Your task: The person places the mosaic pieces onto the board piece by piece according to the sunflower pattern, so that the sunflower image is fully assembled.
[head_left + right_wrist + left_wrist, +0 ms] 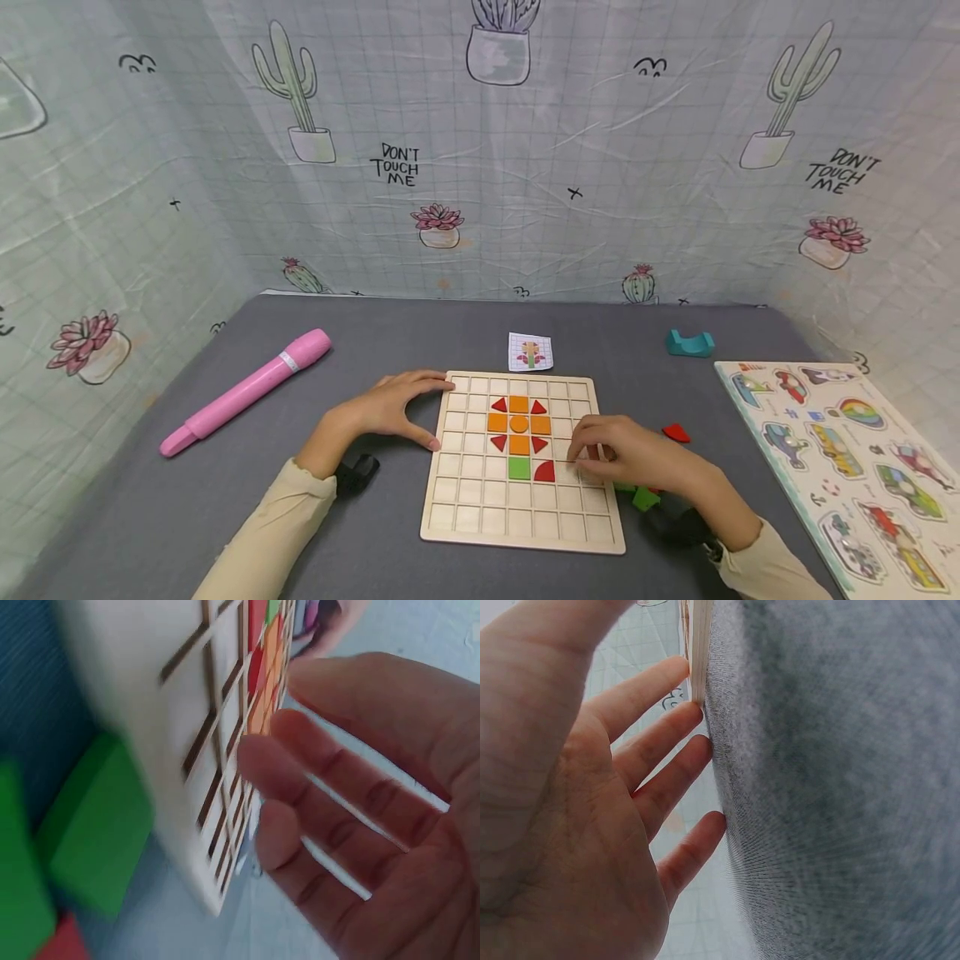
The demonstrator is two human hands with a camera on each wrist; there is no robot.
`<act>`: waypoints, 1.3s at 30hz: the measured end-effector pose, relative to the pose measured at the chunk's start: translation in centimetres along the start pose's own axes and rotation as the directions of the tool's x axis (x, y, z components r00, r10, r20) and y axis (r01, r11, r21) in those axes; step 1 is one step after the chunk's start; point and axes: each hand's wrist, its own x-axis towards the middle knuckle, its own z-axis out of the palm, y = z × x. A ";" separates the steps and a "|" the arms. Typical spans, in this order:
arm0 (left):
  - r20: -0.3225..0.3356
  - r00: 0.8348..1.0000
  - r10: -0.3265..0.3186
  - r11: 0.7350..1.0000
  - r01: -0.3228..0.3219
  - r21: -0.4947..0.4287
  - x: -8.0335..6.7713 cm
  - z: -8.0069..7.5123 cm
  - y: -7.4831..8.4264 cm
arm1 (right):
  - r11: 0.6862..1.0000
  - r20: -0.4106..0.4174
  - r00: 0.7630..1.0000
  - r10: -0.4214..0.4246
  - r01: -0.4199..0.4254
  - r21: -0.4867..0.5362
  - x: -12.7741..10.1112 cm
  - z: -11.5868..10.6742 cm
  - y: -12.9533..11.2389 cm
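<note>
A wooden grid board (517, 500) lies on the grey table. On it, orange squares, red triangles and an orange circle (519, 423) form a flower, with a green square (519, 467) and a red quarter-circle (545, 472) below. My left hand (423, 412) rests flat at the board's left edge (694, 645), its fingers (667, 739) straight against the cloth. My right hand (592, 454) hovers over the board's right side next to the red quarter-circle. Its fingers (315, 795) are relaxed and hold nothing.
A loose red piece (677, 432) and green pieces (643, 497) (94, 825) lie right of the board. A pattern card (530, 351) and a teal block (689, 342) sit behind it. A pink pen-shaped object (243, 390) lies at left, a vehicle puzzle board (847, 467) at right.
</note>
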 end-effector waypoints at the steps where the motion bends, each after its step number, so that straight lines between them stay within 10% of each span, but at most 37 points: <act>1: 0.000 1.000 0.002 1.000 -0.002 0.001 0.0 0.0 0.0 | 1.000 -0.010 1.000 -0.008 0.008 -0.005 -0.3 -0.2 0.1; 11: 0.000 1.000 0.005 1.000 -0.005 0.005 0.1 0.1 0.0 | 0.996 -0.094 0.994 -0.061 0.054 -0.074 -2.8 -2.7 2.3; 39: -0.012 1.000 0.014 1.000 -0.014 -0.001 0.1 0.1 -0.1 | 0.985 -0.070 0.991 0.113 -0.121 -0.123 -4.3 -3.4 5.0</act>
